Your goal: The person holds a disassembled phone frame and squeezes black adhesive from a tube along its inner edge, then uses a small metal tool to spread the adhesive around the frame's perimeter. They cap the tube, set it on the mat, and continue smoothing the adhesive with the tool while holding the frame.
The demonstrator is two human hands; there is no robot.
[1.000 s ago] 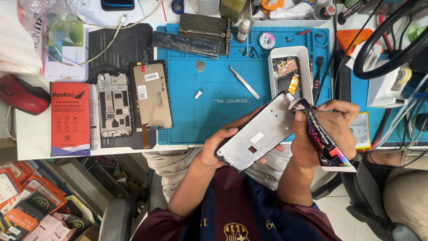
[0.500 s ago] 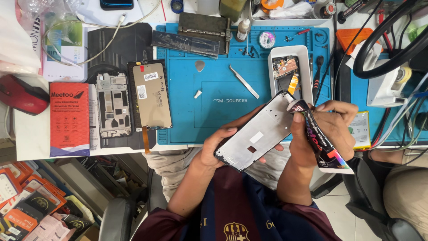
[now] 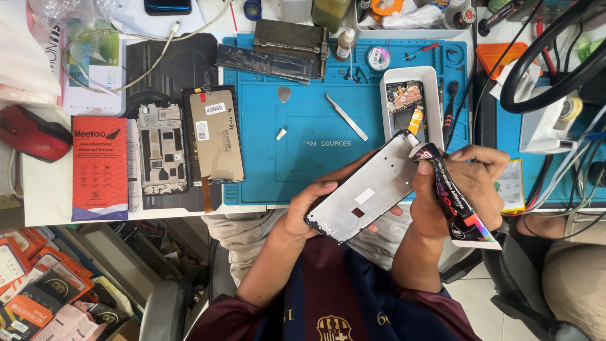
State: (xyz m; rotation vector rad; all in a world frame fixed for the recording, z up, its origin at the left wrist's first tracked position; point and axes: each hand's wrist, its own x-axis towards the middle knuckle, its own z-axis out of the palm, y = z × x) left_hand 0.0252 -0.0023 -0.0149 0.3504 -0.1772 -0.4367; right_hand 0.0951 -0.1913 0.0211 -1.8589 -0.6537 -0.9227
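My left hand (image 3: pixel 309 205) grips the lower end of a grey phone frame (image 3: pixel 369 186), held tilted above my lap at the table's front edge. My right hand (image 3: pixel 464 183) squeezes a dark, multicoloured glue tube (image 3: pixel 456 208), whose tip touches the frame's upper right corner. A phone display panel (image 3: pixel 214 136) and a silver mid-frame (image 3: pixel 163 150) lie side by side on the left of the table. Metal tweezers (image 3: pixel 346 116) rest on the blue work mat (image 3: pixel 303 164).
A white tray (image 3: pixel 433 95) with phone parts stands on the mat's right side. A red booklet (image 3: pixel 99 165) and a red mouse (image 3: pixel 28 132) lie at the left. Bottles, tape and tools crowd the back edge. Another person's leg (image 3: pixel 571 278) is at the right.
The glue tube's tip stays at the frame's top corner. Both hands and the frame have hardly shifted.
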